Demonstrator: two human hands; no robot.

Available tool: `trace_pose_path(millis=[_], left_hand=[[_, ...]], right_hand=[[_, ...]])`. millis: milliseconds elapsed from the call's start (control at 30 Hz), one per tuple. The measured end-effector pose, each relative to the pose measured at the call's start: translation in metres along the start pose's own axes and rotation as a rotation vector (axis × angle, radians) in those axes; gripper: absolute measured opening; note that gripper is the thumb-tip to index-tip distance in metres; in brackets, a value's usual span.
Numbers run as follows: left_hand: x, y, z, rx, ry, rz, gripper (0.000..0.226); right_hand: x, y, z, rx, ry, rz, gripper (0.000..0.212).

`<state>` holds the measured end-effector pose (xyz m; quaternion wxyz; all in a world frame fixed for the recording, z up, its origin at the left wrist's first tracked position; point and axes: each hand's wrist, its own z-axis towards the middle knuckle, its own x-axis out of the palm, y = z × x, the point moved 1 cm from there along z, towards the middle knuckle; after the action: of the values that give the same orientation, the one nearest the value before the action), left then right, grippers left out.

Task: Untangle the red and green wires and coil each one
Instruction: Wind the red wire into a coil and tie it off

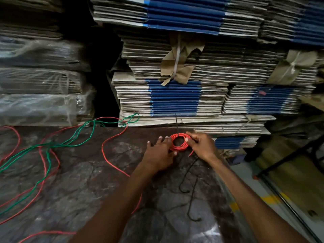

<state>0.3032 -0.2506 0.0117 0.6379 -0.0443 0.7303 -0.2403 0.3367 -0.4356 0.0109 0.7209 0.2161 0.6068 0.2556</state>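
Observation:
A small coil of red wire (180, 142) lies between my two hands on the dark marble table (84, 172). My right hand (201, 146) pinches the coil's right side with thumb and fingers. My left hand (160, 153) rests on the coil's left side with its fingers spread flat. The loose red wire (105, 155) trails left from under my left hand and loops across the table. The green wire (70, 142) lies uncoiled at the left, crossing over red strands in a tangle.
Stacks of flattened cardboard with blue bands (175, 97) rise behind the table. Plastic-wrapped bundles (38, 95) sit at the back left. A thin black cord (191, 181) lies on the table near my right forearm. The floor (254, 181) and a black metal frame (284, 158) are at the right.

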Motion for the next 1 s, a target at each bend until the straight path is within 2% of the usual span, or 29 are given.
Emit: trace_pose_path(millis=[267,367,500,633,733,833,1000], left_hand=[[0.004,0.009,0.003,0.046,-0.063,-0.011,0.068],[-0.004,0.014,-0.009,0.064,-0.12,0.016,0.068],[-0.026,0.022,-0.04,0.112,-0.227,0.064,0.063],[-0.044,0.037,-0.091,0.153,-0.341,-0.007,0.057],[-0.05,0.053,-0.139,0.156,-0.421,-0.05,0.057],[-0.052,0.074,-0.188,0.099,-0.452,-0.071,0.057],[-0.053,0.108,-0.267,-0.004,-0.516,-0.036,0.066]], right_hand=[[0.0,0.0,0.002,-0.002,-0.007,-0.004,0.042],[-0.01,0.012,-0.003,0.007,-0.065,0.015,0.047],[-0.017,0.039,-0.026,-0.093,-0.106,0.005,0.046],[-0.003,0.073,-0.06,-0.216,-0.09,-0.009,0.041],[0.016,0.104,-0.092,-0.284,-0.026,0.05,0.036],[0.04,0.131,-0.126,-0.355,0.054,0.15,0.037],[0.071,0.176,-0.186,-0.504,0.158,0.182,0.037]])
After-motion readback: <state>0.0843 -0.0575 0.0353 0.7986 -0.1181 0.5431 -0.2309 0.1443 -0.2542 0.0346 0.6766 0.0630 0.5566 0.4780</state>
